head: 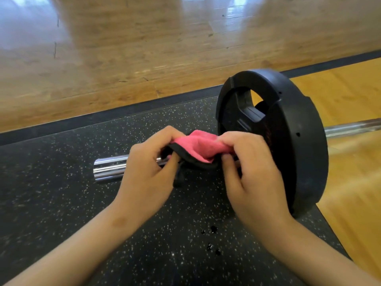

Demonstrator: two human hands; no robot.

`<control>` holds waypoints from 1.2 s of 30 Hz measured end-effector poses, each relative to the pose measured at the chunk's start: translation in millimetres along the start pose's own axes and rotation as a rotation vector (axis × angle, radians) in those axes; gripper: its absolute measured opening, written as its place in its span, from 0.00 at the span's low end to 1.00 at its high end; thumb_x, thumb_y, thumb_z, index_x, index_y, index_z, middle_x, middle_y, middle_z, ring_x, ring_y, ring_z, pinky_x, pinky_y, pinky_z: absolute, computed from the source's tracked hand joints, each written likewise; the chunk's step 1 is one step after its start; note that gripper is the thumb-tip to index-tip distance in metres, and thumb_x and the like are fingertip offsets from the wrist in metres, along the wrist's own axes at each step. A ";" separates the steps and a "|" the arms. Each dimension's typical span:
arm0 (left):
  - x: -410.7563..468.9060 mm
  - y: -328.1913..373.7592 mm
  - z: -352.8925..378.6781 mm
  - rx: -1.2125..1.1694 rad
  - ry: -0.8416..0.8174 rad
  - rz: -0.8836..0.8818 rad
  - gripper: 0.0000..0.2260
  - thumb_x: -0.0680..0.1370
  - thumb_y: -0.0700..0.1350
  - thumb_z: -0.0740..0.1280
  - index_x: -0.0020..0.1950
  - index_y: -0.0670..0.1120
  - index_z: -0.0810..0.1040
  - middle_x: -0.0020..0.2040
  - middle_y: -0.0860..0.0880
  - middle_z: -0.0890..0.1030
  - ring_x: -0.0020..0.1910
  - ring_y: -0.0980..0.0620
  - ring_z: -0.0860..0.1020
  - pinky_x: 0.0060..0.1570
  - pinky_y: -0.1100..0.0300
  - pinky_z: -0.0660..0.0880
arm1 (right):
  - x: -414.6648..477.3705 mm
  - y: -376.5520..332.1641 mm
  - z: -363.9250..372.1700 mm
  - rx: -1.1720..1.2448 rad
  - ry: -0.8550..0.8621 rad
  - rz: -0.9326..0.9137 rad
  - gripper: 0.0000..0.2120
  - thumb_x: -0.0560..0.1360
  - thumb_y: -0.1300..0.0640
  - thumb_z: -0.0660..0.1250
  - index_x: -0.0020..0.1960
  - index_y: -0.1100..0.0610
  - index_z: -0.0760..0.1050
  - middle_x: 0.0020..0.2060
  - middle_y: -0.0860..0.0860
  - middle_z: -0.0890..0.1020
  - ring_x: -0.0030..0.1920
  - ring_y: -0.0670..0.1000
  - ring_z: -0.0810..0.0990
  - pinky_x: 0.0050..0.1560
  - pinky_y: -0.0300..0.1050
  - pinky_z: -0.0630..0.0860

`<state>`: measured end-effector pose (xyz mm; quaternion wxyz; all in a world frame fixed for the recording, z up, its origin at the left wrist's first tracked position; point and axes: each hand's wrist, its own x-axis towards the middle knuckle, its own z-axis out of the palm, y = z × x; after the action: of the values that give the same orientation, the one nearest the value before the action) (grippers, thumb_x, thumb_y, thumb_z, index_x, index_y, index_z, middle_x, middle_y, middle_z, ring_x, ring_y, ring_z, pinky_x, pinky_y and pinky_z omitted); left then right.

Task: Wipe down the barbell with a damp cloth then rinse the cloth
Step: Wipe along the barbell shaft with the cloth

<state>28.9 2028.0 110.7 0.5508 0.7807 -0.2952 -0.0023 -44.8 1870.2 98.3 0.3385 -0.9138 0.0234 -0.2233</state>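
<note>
- We see the left hand (148, 162) and right hand (253, 170) each pinching an end of the pink cloth (198, 147), both grips clenched on it.
- The cloth hangs just above the barbell (109, 168) sleeve, beside the black weight plate (296, 129), over the speckled floor mat (61, 203).
- We judge wiping under way; dark drops (212, 240) suggest the cloth is damp.
- Rinsing remains; no water source shows.

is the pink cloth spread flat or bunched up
Bunched up: the pink cloth is gathered between both hands over the barbell sleeve, its dark edge folded under.
</note>
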 end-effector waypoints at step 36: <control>-11.7 -68.3 -16.2 0.386 -0.209 -0.036 0.30 0.68 0.33 0.71 0.67 0.48 0.68 0.61 0.55 0.74 0.59 0.57 0.74 0.60 0.54 0.72 | 0.9 4.4 46.1 -0.361 -0.132 -0.142 0.16 0.73 0.56 0.65 0.60 0.57 0.76 0.54 0.52 0.77 0.58 0.54 0.72 0.65 0.50 0.64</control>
<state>55.9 2062.3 54.5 0.3572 0.8724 -0.3316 -0.0364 -24.0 1894.7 65.0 0.1534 -0.9717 -0.0239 -0.1782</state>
